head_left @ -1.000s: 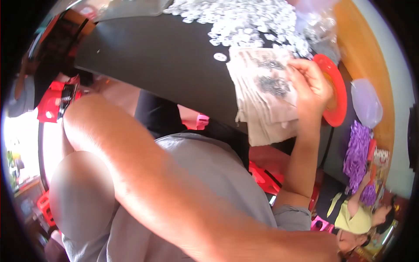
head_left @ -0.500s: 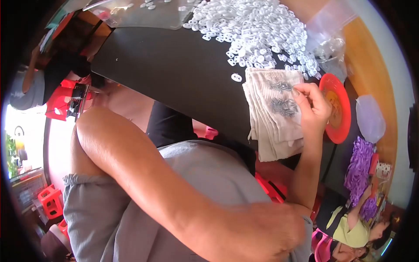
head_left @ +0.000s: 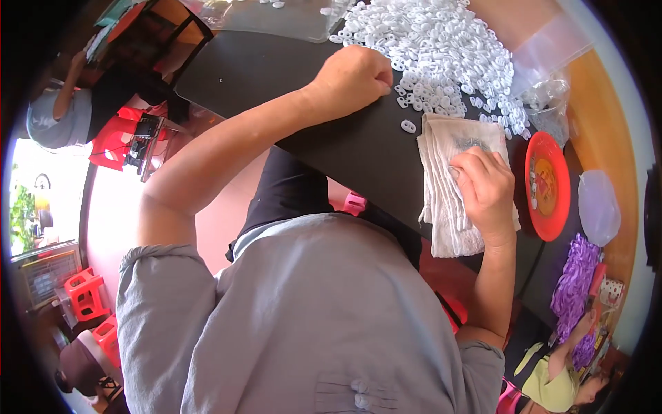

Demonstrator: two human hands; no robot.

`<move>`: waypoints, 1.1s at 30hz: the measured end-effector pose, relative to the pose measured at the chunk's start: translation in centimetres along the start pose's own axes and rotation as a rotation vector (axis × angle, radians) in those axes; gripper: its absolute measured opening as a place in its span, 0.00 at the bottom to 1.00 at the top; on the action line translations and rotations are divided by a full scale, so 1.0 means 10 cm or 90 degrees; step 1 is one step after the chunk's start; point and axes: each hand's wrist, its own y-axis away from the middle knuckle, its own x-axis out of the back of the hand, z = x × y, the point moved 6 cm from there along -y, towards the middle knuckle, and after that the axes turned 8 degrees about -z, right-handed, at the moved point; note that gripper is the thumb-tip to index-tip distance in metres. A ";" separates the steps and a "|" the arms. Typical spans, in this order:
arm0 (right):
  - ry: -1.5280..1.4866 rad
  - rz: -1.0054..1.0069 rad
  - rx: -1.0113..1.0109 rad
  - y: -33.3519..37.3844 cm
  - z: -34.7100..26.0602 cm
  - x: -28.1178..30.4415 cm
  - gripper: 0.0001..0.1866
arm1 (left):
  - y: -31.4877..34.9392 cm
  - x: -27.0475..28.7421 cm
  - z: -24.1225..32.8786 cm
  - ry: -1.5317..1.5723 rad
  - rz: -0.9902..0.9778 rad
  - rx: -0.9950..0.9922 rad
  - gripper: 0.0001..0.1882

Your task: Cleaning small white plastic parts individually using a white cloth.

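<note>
My left hand [head_left: 350,81] is over the dark table, fingers curled closed, at the near left edge of a heap of small white oval plastic pieces with holes [head_left: 441,48]. What it holds, if anything, is hidden. A single white piece [head_left: 408,126] lies apart beside the folded pale cloth [head_left: 452,234]. On the cloth rests a small pile of thin grey metal pieces [head_left: 474,144], partly covered by my right hand [head_left: 486,186]. Its thumb and fingers are pinched together low over the pile; I cannot make out anything between them.
Right of the cloth stands a red plate [head_left: 560,176]. Clear plastic bags [head_left: 548,96] lie behind it, and a clear tray [head_left: 289,24] is at the far edge. Purple strips [head_left: 576,283] hang at the right. A person [head_left: 562,376] is at lower right, another [head_left: 65,114] at far left.
My left hand has swung from low by my right elbow up to the white heap. My right hand has shifted over the metal pieces, covering more of them. The view has moved slightly.
</note>
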 end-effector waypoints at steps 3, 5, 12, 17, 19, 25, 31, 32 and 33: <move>0.004 -0.010 -0.023 -0.01 0.02 -0.03 0.06 | -0.15 -0.14 -0.03 -0.048 0.016 -0.072 0.05; -0.006 0.010 -0.020 -0.01 0.01 -0.02 0.06 | -0.20 -0.19 0.03 -0.128 0.035 -0.119 0.04; -0.022 0.034 -0.017 0.01 0.02 -0.01 0.06 | -0.31 -0.22 -0.03 -0.048 -0.127 -0.068 0.07; -0.024 0.043 -0.012 0.03 0.04 0.00 0.07 | -0.35 -0.23 0.03 -0.107 -0.161 -0.055 0.06; -0.029 0.043 -0.012 0.04 0.05 0.02 0.08 | -0.36 -0.23 0.04 -0.143 -0.163 -0.048 0.06; -0.065 0.140 -0.035 0.14 0.19 0.10 0.07 | -0.27 -0.16 0.11 0.019 -0.091 -0.075 0.05; -0.342 0.230 -0.257 0.15 0.40 0.20 0.04 | -0.28 -0.30 0.52 0.735 -0.122 0.131 0.06; -0.425 0.251 -0.294 0.12 0.43 0.24 0.04 | -0.29 -0.33 0.63 0.763 -0.116 0.139 0.06; -0.507 0.271 -0.331 0.09 0.45 0.26 0.05 | -0.29 -0.39 0.71 0.800 -0.133 0.130 0.06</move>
